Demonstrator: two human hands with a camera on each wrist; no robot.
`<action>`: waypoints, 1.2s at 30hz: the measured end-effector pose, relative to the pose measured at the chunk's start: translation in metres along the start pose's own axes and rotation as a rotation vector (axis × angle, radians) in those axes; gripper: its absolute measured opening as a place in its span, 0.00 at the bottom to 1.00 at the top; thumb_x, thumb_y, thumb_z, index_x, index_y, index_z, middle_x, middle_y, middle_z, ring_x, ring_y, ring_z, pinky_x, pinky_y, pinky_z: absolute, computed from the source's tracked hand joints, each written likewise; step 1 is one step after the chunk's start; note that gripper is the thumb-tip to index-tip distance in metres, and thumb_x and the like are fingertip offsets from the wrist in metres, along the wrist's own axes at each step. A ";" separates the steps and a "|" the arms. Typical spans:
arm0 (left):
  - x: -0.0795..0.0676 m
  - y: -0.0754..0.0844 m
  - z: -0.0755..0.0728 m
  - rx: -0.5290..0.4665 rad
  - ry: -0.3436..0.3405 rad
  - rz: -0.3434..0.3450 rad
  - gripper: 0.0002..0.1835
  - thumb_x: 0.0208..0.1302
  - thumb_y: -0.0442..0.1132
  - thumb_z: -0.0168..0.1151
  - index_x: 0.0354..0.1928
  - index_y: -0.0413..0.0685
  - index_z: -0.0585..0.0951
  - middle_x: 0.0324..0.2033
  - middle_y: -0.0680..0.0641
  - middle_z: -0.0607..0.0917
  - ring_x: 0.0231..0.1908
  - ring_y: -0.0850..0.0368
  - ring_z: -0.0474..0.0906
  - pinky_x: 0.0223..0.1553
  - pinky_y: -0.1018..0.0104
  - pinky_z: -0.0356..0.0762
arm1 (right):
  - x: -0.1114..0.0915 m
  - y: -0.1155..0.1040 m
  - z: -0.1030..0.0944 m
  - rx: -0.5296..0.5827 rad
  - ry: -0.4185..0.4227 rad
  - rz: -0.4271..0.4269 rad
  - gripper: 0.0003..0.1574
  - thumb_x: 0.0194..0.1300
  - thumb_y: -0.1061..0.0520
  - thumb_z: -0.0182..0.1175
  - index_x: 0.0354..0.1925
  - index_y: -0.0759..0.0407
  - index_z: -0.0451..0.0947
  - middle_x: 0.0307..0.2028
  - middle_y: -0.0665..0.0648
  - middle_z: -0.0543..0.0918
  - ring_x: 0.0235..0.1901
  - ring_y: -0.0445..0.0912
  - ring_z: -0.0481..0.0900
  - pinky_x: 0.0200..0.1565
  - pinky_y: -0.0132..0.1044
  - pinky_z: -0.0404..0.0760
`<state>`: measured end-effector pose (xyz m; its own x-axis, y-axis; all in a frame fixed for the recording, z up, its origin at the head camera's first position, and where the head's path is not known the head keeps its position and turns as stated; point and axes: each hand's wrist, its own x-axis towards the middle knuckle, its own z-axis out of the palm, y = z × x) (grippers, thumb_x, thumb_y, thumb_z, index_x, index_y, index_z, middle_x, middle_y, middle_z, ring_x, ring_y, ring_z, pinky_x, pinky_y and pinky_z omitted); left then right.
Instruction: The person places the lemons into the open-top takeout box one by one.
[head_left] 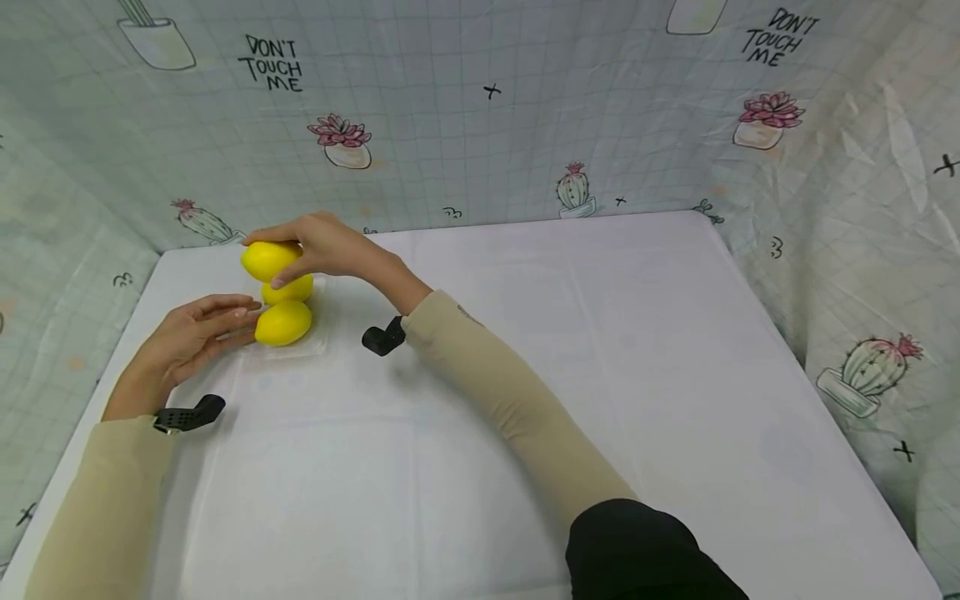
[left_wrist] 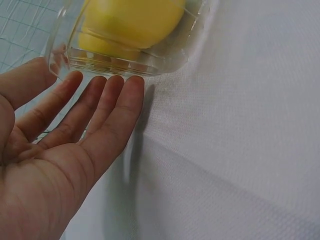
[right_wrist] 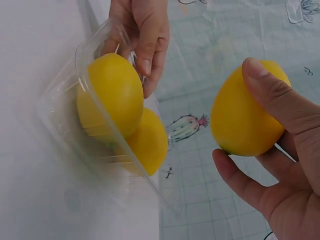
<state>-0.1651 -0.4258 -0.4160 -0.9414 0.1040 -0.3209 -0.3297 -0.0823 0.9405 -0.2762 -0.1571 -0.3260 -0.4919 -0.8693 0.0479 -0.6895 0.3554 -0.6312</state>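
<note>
My right hand point(head_left: 326, 246) grips a yellow lemon point(right_wrist: 245, 112) between thumb and fingers, holding it up above a clear plastic container point(head_left: 319, 337) at the table's far left. Inside that container lie two more lemons, a nearer one point(head_left: 283, 323) and a farther one point(head_left: 294, 290), side by side in the right wrist view. Beside the container's left wall is my left hand point(head_left: 193, 335), its fingers nearly straight. Its fingertips point(left_wrist: 134, 85) rest right at the clear wall in the left wrist view.
A white cloth covers the table point(head_left: 465, 417). Behind it and along both sides hang patterned curtains point(head_left: 450, 108) with cactus drawings and lettering. Black straps with small mounts point(head_left: 384, 337) sit on both wrists.
</note>
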 end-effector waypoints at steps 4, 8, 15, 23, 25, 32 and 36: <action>0.000 0.002 0.001 0.005 0.002 -0.005 0.15 0.74 0.34 0.60 0.60 0.46 0.79 0.52 0.55 0.83 0.50 0.62 0.84 0.50 0.63 0.87 | 0.009 -0.005 -0.001 -0.016 -0.031 -0.003 0.45 0.61 0.41 0.71 0.74 0.39 0.68 0.64 0.42 0.78 0.53 0.38 0.75 0.53 0.20 0.71; -0.001 0.003 0.002 0.005 0.003 -0.013 0.16 0.73 0.35 0.60 0.60 0.46 0.78 0.52 0.56 0.84 0.50 0.62 0.84 0.50 0.63 0.87 | 0.016 -0.008 -0.002 0.009 -0.082 0.003 0.45 0.63 0.42 0.71 0.74 0.40 0.67 0.62 0.43 0.79 0.49 0.40 0.76 0.50 0.23 0.75; 0.000 0.004 0.002 0.011 0.016 -0.035 0.20 0.72 0.36 0.62 0.63 0.45 0.75 0.53 0.56 0.83 0.51 0.63 0.84 0.52 0.63 0.86 | 0.020 -0.008 -0.003 0.057 -0.166 0.035 0.43 0.64 0.45 0.71 0.74 0.42 0.68 0.61 0.46 0.78 0.47 0.42 0.76 0.45 0.28 0.82; -0.001 0.002 0.003 0.008 0.012 -0.030 0.18 0.73 0.35 0.61 0.62 0.44 0.76 0.53 0.55 0.83 0.51 0.62 0.84 0.51 0.63 0.86 | 0.033 -0.010 0.001 -0.084 -0.241 0.076 0.38 0.66 0.45 0.70 0.71 0.43 0.71 0.62 0.45 0.77 0.55 0.40 0.73 0.54 0.23 0.75; -0.002 0.002 0.002 0.006 0.014 -0.029 0.18 0.73 0.35 0.61 0.62 0.45 0.76 0.53 0.55 0.83 0.51 0.63 0.84 0.51 0.63 0.86 | 0.038 -0.014 0.001 -0.145 -0.262 0.062 0.36 0.66 0.45 0.70 0.70 0.45 0.73 0.61 0.44 0.78 0.56 0.40 0.72 0.55 0.21 0.70; -0.002 0.001 0.001 -0.009 0.017 -0.018 0.18 0.73 0.34 0.61 0.62 0.44 0.77 0.54 0.55 0.82 0.51 0.62 0.84 0.52 0.62 0.86 | 0.045 -0.028 -0.008 -0.235 -0.335 0.110 0.33 0.65 0.46 0.71 0.65 0.51 0.76 0.58 0.48 0.79 0.52 0.40 0.71 0.54 0.22 0.73; -0.003 0.001 0.000 0.003 0.021 -0.018 0.18 0.72 0.34 0.61 0.61 0.45 0.77 0.54 0.54 0.82 0.51 0.63 0.84 0.52 0.63 0.86 | 0.044 -0.030 -0.012 -0.254 -0.370 0.169 0.33 0.65 0.50 0.71 0.66 0.51 0.75 0.60 0.47 0.78 0.54 0.40 0.72 0.56 0.22 0.74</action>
<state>-0.1627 -0.4262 -0.4146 -0.9367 0.0850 -0.3397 -0.3461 -0.0781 0.9349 -0.2834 -0.2014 -0.2951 -0.4182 -0.8396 -0.3467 -0.7470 0.5351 -0.3946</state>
